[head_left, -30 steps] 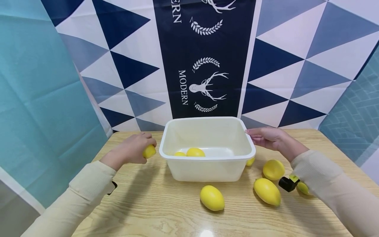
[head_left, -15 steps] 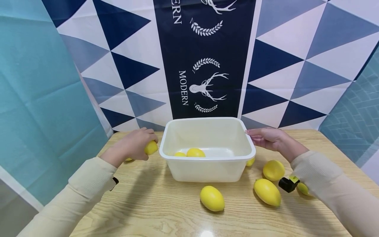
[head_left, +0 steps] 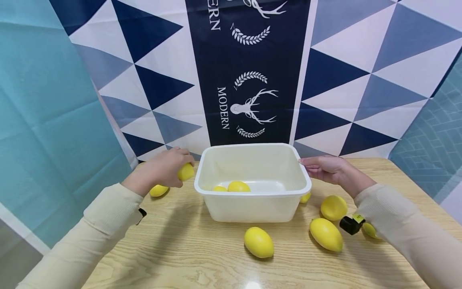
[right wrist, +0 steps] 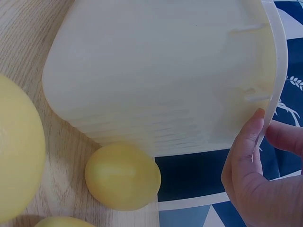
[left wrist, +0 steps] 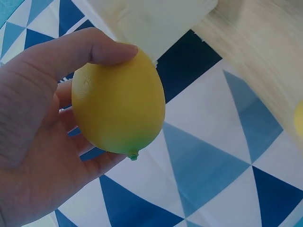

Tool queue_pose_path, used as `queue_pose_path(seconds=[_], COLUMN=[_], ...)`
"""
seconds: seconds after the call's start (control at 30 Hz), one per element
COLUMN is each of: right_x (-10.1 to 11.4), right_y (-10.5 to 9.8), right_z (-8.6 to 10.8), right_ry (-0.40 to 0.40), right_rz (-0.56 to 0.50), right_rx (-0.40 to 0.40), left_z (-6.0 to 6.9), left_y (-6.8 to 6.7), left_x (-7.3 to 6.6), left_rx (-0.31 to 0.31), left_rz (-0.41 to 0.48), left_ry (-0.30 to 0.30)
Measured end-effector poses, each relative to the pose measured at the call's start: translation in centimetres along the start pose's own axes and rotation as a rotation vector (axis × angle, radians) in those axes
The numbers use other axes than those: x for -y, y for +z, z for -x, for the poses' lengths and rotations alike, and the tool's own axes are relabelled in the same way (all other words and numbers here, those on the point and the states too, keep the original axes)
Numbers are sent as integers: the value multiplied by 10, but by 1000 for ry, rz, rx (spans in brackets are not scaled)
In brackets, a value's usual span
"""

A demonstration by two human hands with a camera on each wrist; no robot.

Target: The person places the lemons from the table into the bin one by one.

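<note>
A yellow lemon (left wrist: 118, 104) with a greenish tip is gripped between the thumb and fingers of my left hand (head_left: 162, 166), raised just left of the white plastic basin (head_left: 252, 206). My right hand (head_left: 326, 168) pinches the basin's right rim, thumb on one side and fingers on the other, as the right wrist view shows. Inside the basin lie two lemons, the larger one (head_left: 238, 186) in plain sight and the smaller one (head_left: 219, 188) partly hidden by the front wall. Behind my left wrist, another lemon (head_left: 159, 190) rests on the table.
One lemon (head_left: 259, 242) lies in front of the basin on the wooden table (head_left: 202, 257). To the right are a lemon (head_left: 326, 235), a rounder yellow fruit (head_left: 333, 207), a partly hidden lemon (head_left: 369, 230) and another (head_left: 305, 197) beside the basin. A patterned cloth (head_left: 335, 80) hangs behind.
My left hand has risen slightly with the lemon, uncovering the lemon on the table behind the wrist. The right hand and the basin have stayed in place.
</note>
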State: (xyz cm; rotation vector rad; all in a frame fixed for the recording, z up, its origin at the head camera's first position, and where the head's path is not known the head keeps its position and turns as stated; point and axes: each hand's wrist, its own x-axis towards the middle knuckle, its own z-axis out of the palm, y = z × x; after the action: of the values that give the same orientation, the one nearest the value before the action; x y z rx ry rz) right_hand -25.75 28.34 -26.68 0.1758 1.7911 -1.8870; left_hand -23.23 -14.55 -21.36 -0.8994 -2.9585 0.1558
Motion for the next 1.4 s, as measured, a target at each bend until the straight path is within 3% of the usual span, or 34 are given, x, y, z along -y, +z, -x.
queue_pose_path(seconds=[0.2,0.63,0.87,1.17,1.27,1.4], right_x=[0,1,3,3,3,3], right_y=[0,-4,-3,-2,-2,-2], right_z=[0,1,0,-2,-2,-3], right_ry=[6,19,28,31,30,29], right_rz=[0,-25,-11,-17,-26,-31], right_rx=[10,19,23,23,26,34], left_z=[-5,-18,-35,-54,-59,-64], left_y=[-7,-23,-36,-49,-52,-53], left_x=[-2,-9,-15,-28,-32,-35], left_rx=[-4,74,196,369,386,359], left_rz=[17,108,147,171,164,163], left_ry=[-6,-32,-49,-193,-200,-177])
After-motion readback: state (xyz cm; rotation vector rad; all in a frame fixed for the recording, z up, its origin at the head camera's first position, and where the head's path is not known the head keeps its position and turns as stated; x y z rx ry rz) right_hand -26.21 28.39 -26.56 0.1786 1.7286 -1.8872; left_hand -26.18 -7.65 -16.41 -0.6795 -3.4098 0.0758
